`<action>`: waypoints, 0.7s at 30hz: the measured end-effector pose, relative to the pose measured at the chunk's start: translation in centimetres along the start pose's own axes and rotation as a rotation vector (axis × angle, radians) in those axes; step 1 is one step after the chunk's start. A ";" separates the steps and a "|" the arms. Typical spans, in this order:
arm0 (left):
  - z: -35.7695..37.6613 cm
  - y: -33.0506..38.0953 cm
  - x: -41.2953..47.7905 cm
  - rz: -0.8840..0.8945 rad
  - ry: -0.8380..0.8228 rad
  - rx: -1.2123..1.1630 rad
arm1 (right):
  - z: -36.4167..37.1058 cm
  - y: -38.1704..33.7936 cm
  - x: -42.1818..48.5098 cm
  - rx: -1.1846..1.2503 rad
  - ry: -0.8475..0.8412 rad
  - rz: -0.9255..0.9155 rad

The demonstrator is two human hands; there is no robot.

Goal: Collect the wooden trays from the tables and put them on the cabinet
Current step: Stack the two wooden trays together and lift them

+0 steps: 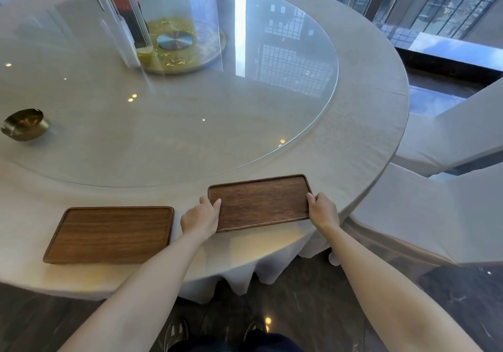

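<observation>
Two trays are seen on the table (367, 112): the right tray (261, 203) is gripped at its ends by the left hand (201, 217) and right hand (322, 210); the left tray (111, 234) lies untouched.

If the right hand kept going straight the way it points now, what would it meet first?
The right hand grips the right end of the rectangular wooden tray and points up the table. Beyond lies bare cloth, then probably the rim of the round glass turntable; depth is unclear.

Brass bowl (25, 124) on glass turntable (245, 112)
</observation>
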State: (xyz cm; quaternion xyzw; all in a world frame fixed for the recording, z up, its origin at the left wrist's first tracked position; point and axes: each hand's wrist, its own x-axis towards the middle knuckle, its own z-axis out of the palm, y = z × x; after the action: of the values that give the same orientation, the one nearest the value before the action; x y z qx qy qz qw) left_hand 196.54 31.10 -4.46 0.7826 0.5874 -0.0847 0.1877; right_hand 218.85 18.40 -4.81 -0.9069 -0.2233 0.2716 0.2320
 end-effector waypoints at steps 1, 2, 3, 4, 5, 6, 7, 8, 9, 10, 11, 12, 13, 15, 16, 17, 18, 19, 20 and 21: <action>-0.7 -0.4 0.3 0.012 0.020 -0.011 | 0.1 -0.6 -0.2 0.017 0.012 -0.010; -1.4 -0.9 0.6 0.019 0.042 -0.024 | 0.3 -1.4 -0.4 0.034 0.024 -0.021; -2.2 -1.5 1.0 0.024 0.066 -0.038 | 0.5 -2.3 -0.7 0.049 0.037 -0.033; -3.1 -2.2 1.4 0.029 0.089 -0.049 | 0.7 -3.2 -0.9 0.063 0.051 -0.043; -3.9 -3.0 1.8 0.036 0.110 -0.056 | 1.0 -4.2 -1.2 0.076 0.067 -0.055; -4.8 -3.9 2.2 0.042 0.132 -0.061 | 1.4 -5.3 -1.6 0.085 0.082 -0.067; -5.7 -4.9 2.5 0.048 0.152 -0.065 | 1.9 -6.4 -2.0 0.090 0.093 -0.077; -6.5 -6.0 2.9 0.052 0.169 -0.067 | 2.4 -7.5 -2.4 0.093 0.101 -0.086; -7.3 -7.2 3.3 0.054 0.183 -0.067 | 3.1 -8.6 -2.9 0.099 0.104 -0.093; -8.1 -8.5 3.6 0.055 0.194 -0.067 | 3.9 -9.7 -3.3 0.105 0.105 -0.100; -8.8 -9.8 3.9 0.055 0.201 -0.065 | 4.7 -10.8 -3.9 0.108 0.105 -0.107; -9.4 -11.1 4.2 0.056 0.208 -0.063 | 5.5 -11.8 -4.4 0.107 0.105 -0.114; -10.0 -12.5 4.5 0.055 0.213 -0.060 | 6.4 -12.8 -5.0 0.106 0.105 -0.121; -10.8 -15.2 4.9 0.048 0.220 -0.056 | 8.5 -14.5 -6.1 0.098 0.097 -0.128; -11.0 -16.6 5.1 0.043 0.223 -0.058 | 9.5 -15.2 -6.7 0.090 0.088 -0.129; -11.3 -18.0 5.2 0.034 0.221 -0.060 | 10.5 -15.9 -7.3 0.081 0.077 -0.131; -11.4 -19.3 5.3 0.023 0.213 -0.062 | 11.5 -16.5 -7.9 0.067 0.066 -0.136; -11.5 -20.6 5.4 0.012 0.203 -0.063 | 12.4 -17.0 -8.6 0.051 0.056 -0.143; -11.5 -22.0 5.5 0.002 0.192 -0.064 | 13.4 -17.4 -9.2 0.036 0.048 -0.152; -11.5 -23.2 5.6 -0.004 0.179 -0.066 | 14.3 -17.7 -9.7 0.023 0.039 -0.162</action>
State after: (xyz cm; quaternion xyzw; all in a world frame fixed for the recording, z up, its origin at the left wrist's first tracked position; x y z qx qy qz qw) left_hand 175.10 46.13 -0.46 0.7794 0.6059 0.0046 0.1597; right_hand 198.04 31.58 -2.07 -0.8883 -0.2883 0.2366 0.2679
